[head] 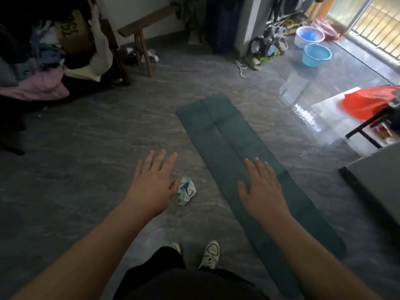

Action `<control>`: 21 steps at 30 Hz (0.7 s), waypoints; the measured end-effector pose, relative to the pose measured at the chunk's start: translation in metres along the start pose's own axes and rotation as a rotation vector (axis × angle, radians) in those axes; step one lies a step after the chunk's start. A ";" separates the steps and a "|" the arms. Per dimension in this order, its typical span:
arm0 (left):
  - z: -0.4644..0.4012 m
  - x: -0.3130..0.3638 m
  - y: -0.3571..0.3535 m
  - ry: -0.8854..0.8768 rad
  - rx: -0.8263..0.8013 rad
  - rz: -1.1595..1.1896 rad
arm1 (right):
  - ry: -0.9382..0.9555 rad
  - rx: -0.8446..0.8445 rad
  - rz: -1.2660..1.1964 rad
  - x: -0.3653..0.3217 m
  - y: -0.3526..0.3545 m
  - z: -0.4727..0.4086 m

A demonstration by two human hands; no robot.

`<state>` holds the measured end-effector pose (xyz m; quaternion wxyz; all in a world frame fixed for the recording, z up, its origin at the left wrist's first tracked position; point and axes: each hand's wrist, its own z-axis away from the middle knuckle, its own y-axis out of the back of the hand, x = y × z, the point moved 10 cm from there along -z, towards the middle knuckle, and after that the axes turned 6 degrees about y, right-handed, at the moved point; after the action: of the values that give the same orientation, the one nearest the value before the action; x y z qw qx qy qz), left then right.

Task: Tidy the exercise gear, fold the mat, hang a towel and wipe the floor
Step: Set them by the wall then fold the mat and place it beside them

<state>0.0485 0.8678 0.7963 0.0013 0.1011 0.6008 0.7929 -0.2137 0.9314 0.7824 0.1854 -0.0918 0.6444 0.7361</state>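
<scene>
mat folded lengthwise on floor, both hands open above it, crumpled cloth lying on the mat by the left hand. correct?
Not quite. In the head view the crumpled cloth lies on the bare floor left of the mat, by the left hand, not on the mat. The mat is folded lengthwise, and both hands, including the right hand, are open.

My two forearms come in bare from the bottom corners of the frame, no sleeves, watch or bands on either. The left hand (152, 184) and right hand (263, 188) carry no gloves or rings. At bottom centre I see my black trousers (173, 276), and just above them white sneakers (211, 254) with black outlined markings; the left one barely shows.
</scene>
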 end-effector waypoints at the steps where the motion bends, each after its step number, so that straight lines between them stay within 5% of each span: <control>1: -0.015 0.006 -0.002 -0.026 -0.017 0.000 | -0.022 0.007 0.005 0.004 0.002 -0.006; 12: -0.144 0.107 -0.015 -0.541 -0.178 -0.119 | -0.499 0.201 -0.068 0.040 0.014 -0.002; 21: -0.130 0.234 -0.062 -0.887 -0.264 -0.205 | -0.879 0.374 -0.137 0.088 0.003 0.104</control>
<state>-0.2097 0.7901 0.7405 0.3489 0.3693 0.4432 0.7386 -0.2847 1.0473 0.7683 0.5016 0.2205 0.6189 0.5628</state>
